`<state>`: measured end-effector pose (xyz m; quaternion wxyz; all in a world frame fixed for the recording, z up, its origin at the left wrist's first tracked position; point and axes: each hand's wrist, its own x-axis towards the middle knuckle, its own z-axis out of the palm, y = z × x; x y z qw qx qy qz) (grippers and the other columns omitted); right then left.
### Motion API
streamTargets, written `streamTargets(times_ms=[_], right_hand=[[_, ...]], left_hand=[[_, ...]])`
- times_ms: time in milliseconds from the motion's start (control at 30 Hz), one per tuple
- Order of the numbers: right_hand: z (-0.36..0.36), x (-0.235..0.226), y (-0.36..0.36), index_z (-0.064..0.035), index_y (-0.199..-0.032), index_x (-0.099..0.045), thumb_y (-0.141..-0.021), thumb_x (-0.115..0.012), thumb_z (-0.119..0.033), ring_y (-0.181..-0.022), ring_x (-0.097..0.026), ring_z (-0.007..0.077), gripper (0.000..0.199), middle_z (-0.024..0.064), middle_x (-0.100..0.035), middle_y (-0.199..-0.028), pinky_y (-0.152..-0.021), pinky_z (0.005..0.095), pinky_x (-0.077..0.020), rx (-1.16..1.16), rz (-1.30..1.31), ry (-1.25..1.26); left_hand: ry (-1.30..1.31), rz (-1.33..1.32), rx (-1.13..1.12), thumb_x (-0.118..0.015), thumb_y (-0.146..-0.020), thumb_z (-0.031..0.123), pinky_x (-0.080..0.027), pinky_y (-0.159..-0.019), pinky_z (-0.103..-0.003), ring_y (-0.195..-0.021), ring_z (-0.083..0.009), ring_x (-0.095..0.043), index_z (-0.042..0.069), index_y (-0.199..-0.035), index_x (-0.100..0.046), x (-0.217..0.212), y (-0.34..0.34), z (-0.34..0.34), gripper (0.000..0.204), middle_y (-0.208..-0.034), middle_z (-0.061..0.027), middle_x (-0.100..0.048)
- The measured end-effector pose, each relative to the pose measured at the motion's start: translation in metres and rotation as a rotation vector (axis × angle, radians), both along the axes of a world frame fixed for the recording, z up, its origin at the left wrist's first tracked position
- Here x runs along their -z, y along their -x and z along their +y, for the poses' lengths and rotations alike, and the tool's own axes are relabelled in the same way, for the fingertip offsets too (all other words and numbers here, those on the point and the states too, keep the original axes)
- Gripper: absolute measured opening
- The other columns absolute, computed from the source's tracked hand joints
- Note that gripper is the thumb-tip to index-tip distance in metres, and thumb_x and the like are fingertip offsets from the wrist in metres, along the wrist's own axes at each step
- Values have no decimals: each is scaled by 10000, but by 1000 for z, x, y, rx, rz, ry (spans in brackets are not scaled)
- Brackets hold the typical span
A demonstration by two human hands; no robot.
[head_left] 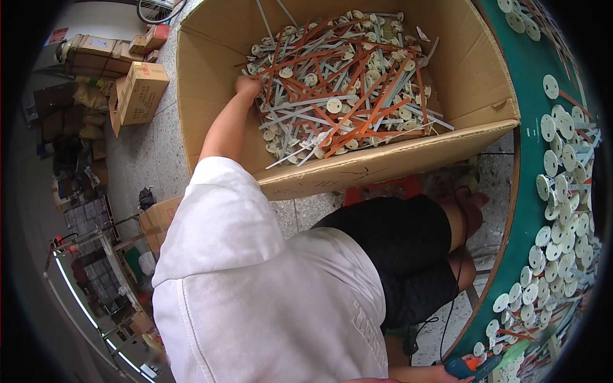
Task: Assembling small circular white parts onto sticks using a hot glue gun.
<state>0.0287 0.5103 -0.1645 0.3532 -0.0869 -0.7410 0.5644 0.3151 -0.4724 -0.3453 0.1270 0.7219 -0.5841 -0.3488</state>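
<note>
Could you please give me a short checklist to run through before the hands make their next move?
1. Left hand inside the cardboard box: ok, it is at the left side of the pile.
2. Left hand gripping a strip: cannot tell, its fingertips are hidden.
3. Strips and white discs untangled: not ok, they lie crisscrossed in a jumbled heap.
4. Right hand on the power tool: ok, beside the table.
5. Tool clear of the discs on the table: cannot tell, the picture's edge is too crowded.
</note>
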Motion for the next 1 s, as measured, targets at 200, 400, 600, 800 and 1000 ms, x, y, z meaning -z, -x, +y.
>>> streamTargets(times_ms=[200, 400, 600, 800, 1000], right_hand=[[8, 2, 1, -143, -1154, -526, -869, -678, -360, -891, -627, 280, 390, 99, -611, -1052, -780, 447, -543, -16, -8, 60], [15, -2, 1, -148, -1183, -522, -867, -680, -371, -909, -630, 282, 417, 100, -613, -1076, -787, 449, -545, -24, -7, 112], [19, -3, 13, -154, -1212, -519, -866, -682, -381, -927, -633, 284, 445, 102, -614, -1100, -794, 451, -546, -47, 19, 172], [23, -11, 23, -160, -1242, -516, -864, -685, -391, -946, -636, 286, 474, 104, -615, -1125, -800, 453, -548, -83, 9, 214], [20, -4, 40, -166, -1271, -513, -862, -687, -402, -964, -639, 288, 503, 106, -617, -1149, -807, 454, -550, -115, 19, 287]], left_hand=[[171, 71, -24, -748, -810, 108, -478, -524, -299, -555, -124, -616, 8, -839, -742, -8, 9, 0, 105, -694, -43, -674], [191, 224, -57, -727, -836, 96, -497, -540, -295, -574, -117, -626, 4, -926, -742, -13, 18, -16, 130, -718, -41, -678], [338, 358, -100, -728, -836, 107, -509, -558, -292, -556, -122, -626, -17, -954, -734, -34, 54, -7, 172, -739, -42, -686], [601, 543, 197, -726, -840, 167, -501, -618, -264, -644, -100, -649, 53, -917, -755, -103, 154, 4, 140, -704, -33, -695], [710, 424, 196, -706, -882, 138, -474, -601, -220, -704, -66, -647, -4, -955, -728, -119, 122, -37, 161, -749, -7, -680]])
